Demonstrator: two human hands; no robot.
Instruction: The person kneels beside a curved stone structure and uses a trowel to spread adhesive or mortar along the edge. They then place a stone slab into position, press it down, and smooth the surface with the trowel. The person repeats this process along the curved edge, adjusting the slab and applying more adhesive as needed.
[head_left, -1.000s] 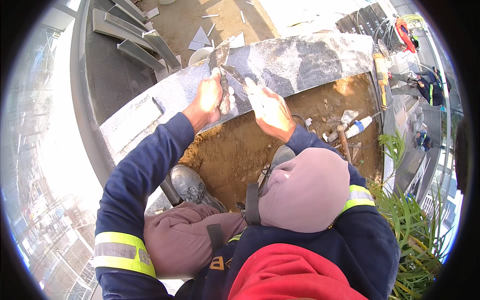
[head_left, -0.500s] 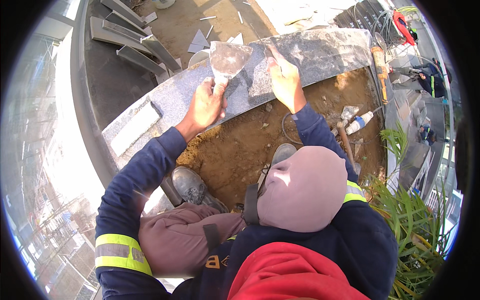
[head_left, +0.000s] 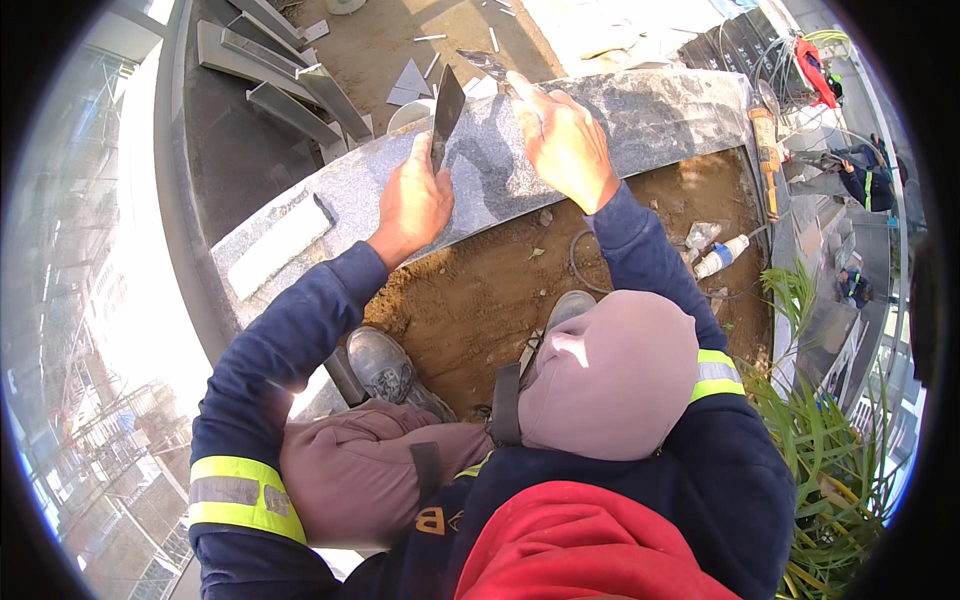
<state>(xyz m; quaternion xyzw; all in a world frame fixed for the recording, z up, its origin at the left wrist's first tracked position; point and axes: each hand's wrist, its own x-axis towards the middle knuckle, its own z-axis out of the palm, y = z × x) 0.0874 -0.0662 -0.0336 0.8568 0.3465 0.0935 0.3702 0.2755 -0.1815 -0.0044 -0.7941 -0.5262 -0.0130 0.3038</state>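
My left hand is closed around the handle of a putty knife, whose dark blade points up and shows nearly edge-on. In my right hand is a second flat-bladed putty knife; its smeared blade reaches up and left past my fingers, and its handle is hidden in my grip. Both hands are above a long, slightly curved grey granite slab. Dusty patches mark the slab's surface. Towards its left end lies a pale rectangular block.
Several grey panels lean at the far left. An orange power tool lies by the slab's right end, with a white-and-blue cable connector on the soil nearby. A leafy plant stands right; people work further off.
Both putty knives have turned: the left blade from flat-on to edge-on, the right from edge-on to showing its face. My right hand has rolled over and shifted slightly.
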